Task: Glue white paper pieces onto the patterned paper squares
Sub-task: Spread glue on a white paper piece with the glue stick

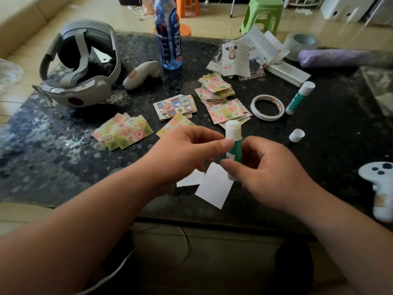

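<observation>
Your right fingers [230,167] curl round the lower body of the glue stick [237,150]; your left fingers [225,144] pinch it just under its white top. It stands upright over the white pieces [213,186] on the counter [63,156]. The squares [124,133] lie beyond. Rub hard and a loose piece will likely drag along, smearing glue on the counter.

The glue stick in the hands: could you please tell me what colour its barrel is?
The glue stick is green with white ends; head view.
</observation>
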{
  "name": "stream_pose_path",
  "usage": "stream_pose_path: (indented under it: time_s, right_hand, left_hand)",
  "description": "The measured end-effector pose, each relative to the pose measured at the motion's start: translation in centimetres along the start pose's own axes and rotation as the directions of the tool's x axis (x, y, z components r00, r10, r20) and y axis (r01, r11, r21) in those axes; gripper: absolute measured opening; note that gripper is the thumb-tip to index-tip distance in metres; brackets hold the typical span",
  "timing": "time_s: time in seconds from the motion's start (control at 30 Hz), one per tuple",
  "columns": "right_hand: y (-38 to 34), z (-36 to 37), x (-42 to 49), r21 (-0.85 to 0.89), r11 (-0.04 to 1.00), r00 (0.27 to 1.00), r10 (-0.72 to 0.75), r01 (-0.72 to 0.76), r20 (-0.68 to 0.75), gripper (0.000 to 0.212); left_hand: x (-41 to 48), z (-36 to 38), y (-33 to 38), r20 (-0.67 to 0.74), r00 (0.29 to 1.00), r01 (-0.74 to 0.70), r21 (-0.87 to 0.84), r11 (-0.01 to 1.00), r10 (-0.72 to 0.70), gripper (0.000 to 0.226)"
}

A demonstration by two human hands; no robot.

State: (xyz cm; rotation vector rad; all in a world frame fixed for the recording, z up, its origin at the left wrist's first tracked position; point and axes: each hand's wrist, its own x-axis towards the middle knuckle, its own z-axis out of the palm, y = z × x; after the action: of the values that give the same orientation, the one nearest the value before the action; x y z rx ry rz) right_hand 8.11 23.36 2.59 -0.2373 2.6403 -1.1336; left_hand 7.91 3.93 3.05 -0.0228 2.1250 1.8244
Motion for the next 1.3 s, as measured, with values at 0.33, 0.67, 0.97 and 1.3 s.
stream_pose_path:
  time_s: [0.33,0.67,0.97,1.3]
  right_hand:
    - [-1.5,1.0,-2.4,0.252,0.961,0.993,-0.116,0.117,-0.019,0.042]
    - [-1.9,1.0,-2.4,0.493,0.86,0.986,0.063,-0.132,0.154,0.049]
    - [-1.9,1.0,-2.4,0.506,0.852,0.987,0.067,-0.134,0.148,0.048]
    - [-0.8,0.7,-1.9,0.395,0.915,0.985,0.019,-0.087,0.172,0.029]
  left_hand:
    - [-1.2,1.0,-1.1,0.033,0.999,-0.027,-0.331,0.943,0.041,0.03]
    - [-1.9,0.9,-0.3,0.016,0.999,-0.022,-0.306,0.952,0.029,0.036]
    - [-1.5,0.9,-0.7,0.044,0.997,-0.032,-0.417,0.908,0.055,0.025]
    - [-1.8,1.0,-1.3,-0.012,0.997,-0.075,-0.371,0.926,0.075,0.014]
